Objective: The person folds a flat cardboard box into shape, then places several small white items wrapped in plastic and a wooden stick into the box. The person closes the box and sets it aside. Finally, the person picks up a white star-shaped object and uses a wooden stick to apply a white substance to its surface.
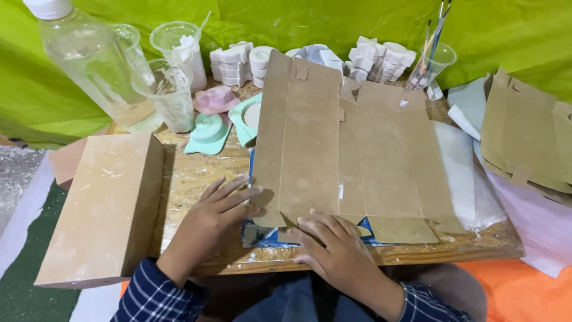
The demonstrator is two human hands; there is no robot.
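Flattened cardboard box blank [351,149] lies unfolded at table [190,173] centre. Left hand [214,217] flat, fingers spread, on its 8 o'clock edge; right hand [333,250] splayed on the 6 o'clock flaps, holding nothing. Looks like the pre-fold step; next likely needs creasing along the scored lines. Assembled box [101,209] at 9 o'clock.

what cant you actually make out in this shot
- Head view: the blue sheet is mostly hidden under the flat unfolded brown cardboard box blank; only its near edge shows.
- The clear plastic bottle is cut off by the top edge.
- Contents of the clear plastic cup of paintbrushes: too small to count.
- Under the left hand and right hand, the tabletop is covered.
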